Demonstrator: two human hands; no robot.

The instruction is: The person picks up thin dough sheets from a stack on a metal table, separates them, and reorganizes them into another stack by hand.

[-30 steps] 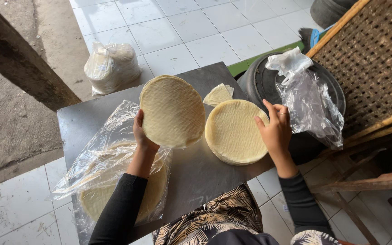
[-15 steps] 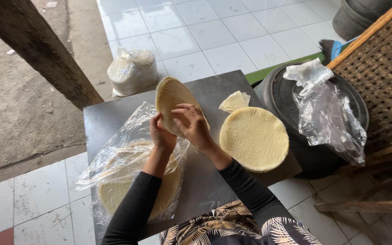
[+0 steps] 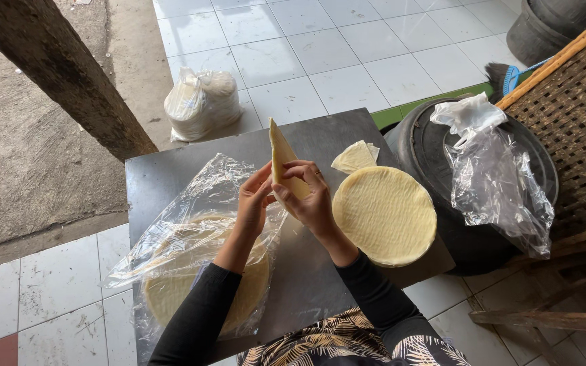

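Change: Since a second ago we are bringing both hands together at the middle, and the round wafer that faced us flat is now turning edge-on, its tip at 12 o'clock.
Left hand: our left hand (image 3: 254, 200) is closing narrowly on the wafer's near edge, fingers curled to steady it.
Right hand: our right hand (image 3: 306, 196) is gripping the same wafer (image 3: 281, 159) from 3 o'clock, thumb and fingers pinching it; we are judging that two hands are sharing one thin, brittle disc so it does not crack.
Wafer: it is standing upright above the dark surface (image 3: 184, 169), between the bag and the stack.
Stack: one pile of round wafers (image 3: 384, 213) is lying at 3 o'clock of our hands, near the surface's edge; we cannot count its layers.
Scraps: a few broken pieces (image 3: 354, 157), perhaps two or three, are sitting at 1 o'clock.
Bags: we are counting three, one open clear bag with wafers (image 3: 198, 264) at 8 o'clock, one tied full bag (image 3: 201, 102) on the tiled floor at 11 o'clock, one empty crumpled bag (image 3: 496, 176) draped over the black tub (image 3: 435, 146) at 3 o'clock.
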